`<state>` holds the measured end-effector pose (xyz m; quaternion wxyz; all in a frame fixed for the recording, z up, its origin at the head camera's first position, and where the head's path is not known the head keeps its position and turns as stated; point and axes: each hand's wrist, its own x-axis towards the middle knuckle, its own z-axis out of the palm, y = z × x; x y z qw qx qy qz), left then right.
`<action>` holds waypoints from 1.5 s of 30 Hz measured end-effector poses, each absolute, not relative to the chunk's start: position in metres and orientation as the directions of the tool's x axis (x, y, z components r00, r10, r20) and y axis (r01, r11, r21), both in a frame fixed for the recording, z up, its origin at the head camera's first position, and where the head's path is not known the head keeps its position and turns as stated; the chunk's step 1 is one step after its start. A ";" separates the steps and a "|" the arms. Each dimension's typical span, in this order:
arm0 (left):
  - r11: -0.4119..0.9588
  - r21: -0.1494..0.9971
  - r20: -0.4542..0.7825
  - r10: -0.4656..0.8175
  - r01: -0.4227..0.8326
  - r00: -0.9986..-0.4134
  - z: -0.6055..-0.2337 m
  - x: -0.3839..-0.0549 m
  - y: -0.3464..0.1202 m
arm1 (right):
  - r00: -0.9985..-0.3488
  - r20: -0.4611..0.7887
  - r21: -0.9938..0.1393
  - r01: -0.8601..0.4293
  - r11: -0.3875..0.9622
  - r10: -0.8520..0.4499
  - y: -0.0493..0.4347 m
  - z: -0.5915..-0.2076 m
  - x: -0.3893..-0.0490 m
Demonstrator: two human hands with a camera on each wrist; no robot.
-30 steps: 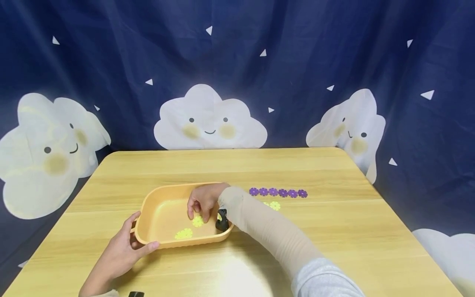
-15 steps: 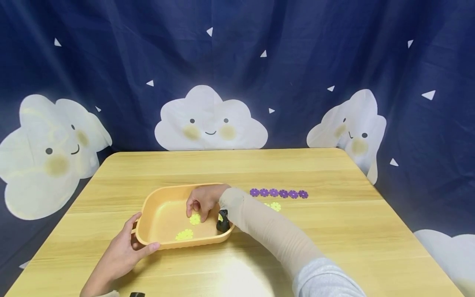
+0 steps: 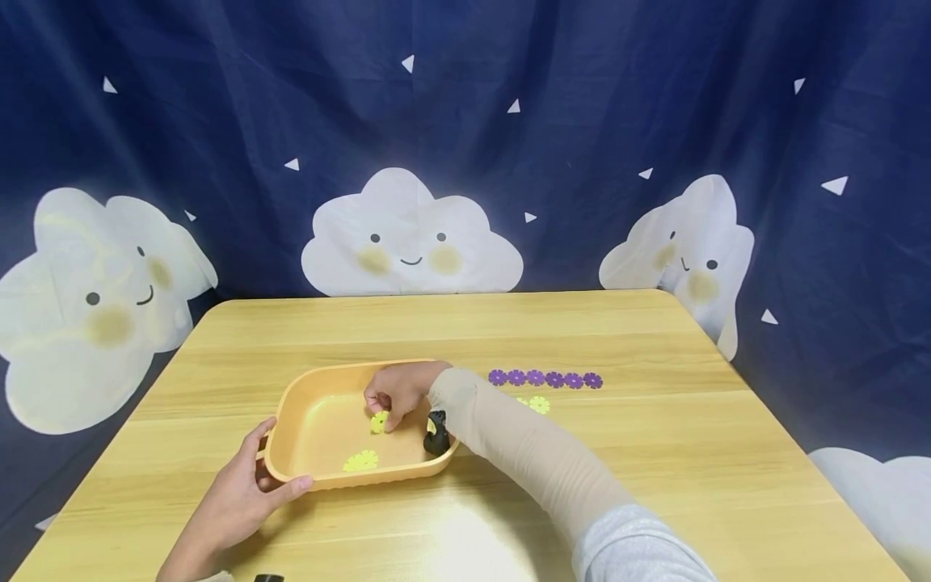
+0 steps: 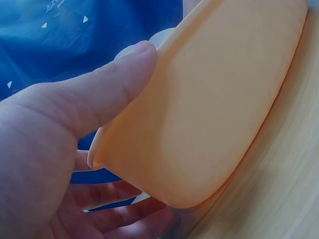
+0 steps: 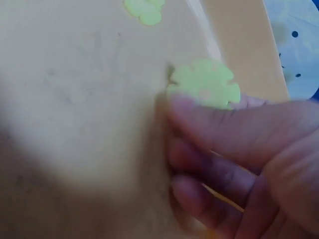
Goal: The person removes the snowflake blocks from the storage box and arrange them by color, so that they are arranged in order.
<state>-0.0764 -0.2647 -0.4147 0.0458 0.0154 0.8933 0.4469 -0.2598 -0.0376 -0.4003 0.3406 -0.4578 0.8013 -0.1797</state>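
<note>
An orange plastic basin sits on the wooden table. My left hand grips its left end, thumb over the near rim and fingers around the handle side; the left wrist view shows the thumb against the wall. Inside the basin, my right hand pinches a yellow snowflake disc between thumb and fingers, tipped up on edge. Several more yellow discs lie near the basin's front wall, partly overlapping.
A straight row of several purple snowflake discs lies on the table right of the basin. In front of it a yellow disc shows, with another partly hidden by the right sleeve. A dark blue cloud-patterned curtain hangs behind the table.
The right fingers have drawn the yellow disc slightly left and back across the basin floor, and it is now pinched and tipped up. The left hand and basin have stayed put.
</note>
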 end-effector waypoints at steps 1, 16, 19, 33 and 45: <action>0.600 0.800 -0.071 0.068 -0.016 -0.995 -0.415 -0.076 -0.265 | -0.350 -0.386 -0.617 -0.590 0.521 -0.854 -0.037 -0.400 -0.260; 0.595 0.804 -0.073 0.079 -0.012 -0.994 -0.414 -0.076 -0.266 | -0.373 -0.328 -0.710 -0.510 0.487 -0.868 -0.015 -0.369 -0.266; 0.598 0.801 -0.076 0.080 -0.013 -0.994 -0.413 -0.077 -0.265 | -0.387 -0.299 -0.729 -0.497 0.470 -0.872 -0.007 -0.362 -0.265; 0.616 0.788 -0.089 0.073 -0.025 -0.993 -0.416 -0.076 -0.266 | -0.469 -0.196 -0.722 -0.526 0.451 -0.861 0.045 -0.348 -0.263; 0.629 0.777 -0.091 0.073 -0.025 -0.993 -0.416 -0.076 -0.266 | -0.569 -0.098 -0.719 -0.527 0.454 -0.816 0.096 -0.353 -0.260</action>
